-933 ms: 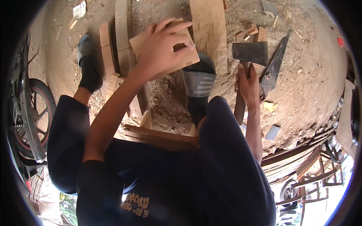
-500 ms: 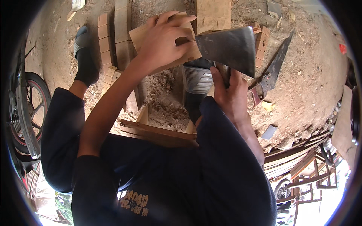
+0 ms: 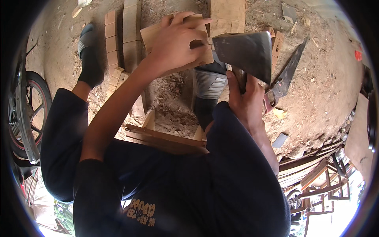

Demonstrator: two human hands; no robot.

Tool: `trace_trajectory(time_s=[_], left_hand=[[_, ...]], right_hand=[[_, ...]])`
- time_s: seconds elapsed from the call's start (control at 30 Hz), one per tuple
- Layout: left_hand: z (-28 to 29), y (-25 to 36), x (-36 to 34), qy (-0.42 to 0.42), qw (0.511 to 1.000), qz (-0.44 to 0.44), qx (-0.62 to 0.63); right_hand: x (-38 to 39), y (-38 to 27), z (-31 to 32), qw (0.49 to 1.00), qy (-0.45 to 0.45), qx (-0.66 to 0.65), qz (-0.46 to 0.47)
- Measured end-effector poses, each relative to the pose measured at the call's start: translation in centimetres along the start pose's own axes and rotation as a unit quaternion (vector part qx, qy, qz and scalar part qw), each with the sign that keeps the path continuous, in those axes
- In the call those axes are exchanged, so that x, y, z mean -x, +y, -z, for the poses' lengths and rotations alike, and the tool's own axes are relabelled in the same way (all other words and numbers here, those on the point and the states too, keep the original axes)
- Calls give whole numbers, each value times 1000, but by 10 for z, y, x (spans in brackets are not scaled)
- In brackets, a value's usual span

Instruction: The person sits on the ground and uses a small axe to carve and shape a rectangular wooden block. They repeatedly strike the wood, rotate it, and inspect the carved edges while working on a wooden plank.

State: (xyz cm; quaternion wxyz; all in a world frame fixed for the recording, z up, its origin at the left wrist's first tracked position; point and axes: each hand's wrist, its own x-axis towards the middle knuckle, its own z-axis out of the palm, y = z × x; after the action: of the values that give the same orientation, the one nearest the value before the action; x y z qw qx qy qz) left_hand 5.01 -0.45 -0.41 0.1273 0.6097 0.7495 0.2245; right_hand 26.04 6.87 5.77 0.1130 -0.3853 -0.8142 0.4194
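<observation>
My left hand [image 3: 177, 44] lies over a pale, squared wooden block [image 3: 151, 36], its fingers spread across the top and the thumb bent toward the right end. The block is held tilted above the ground. In my right hand [image 3: 248, 96] is a hatchet, gripped by its short handle [image 3: 239, 76] close under the head. The broad dark hatchet head [image 3: 245, 54] stands just right of the block's end, its wide cutting edge turned to the right. Whether head and block touch, I cannot tell. Part of the handle is hidden by my fingers.
A handsaw [image 3: 287, 74] lies on the dirt at right. Cut wooden blocks [image 3: 112, 38] are lined up at left, beside a thick beam [image 3: 131, 51]. A broad plank [image 3: 227, 15] lies ahead. My sandalled foot [image 3: 211, 83] is below the hatchet. A low wooden piece [image 3: 164, 140] lies before my lap.
The view has shifted slightly. My left hand with the block and my right hand with the hatchet sit a little farther right in the picture; both grips look the same.
</observation>
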Motion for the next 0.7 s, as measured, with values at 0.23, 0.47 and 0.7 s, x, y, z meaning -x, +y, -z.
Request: trace_trajectory(time_s=[0.23, 0.47, 0.7], left_hand=[[2, -3, 0, -20, 1000, 0, 15], [9, -19, 1, -52, 995, -87, -1], [5, -24, 0, -44, 991, -125, -28]], right_hand=[[-2, 5, 3, 998, -48, 6, -51], [3, 1, 12, 979, -64, -16, -193], [6, 9, 14, 978, -18, -72, -196]])
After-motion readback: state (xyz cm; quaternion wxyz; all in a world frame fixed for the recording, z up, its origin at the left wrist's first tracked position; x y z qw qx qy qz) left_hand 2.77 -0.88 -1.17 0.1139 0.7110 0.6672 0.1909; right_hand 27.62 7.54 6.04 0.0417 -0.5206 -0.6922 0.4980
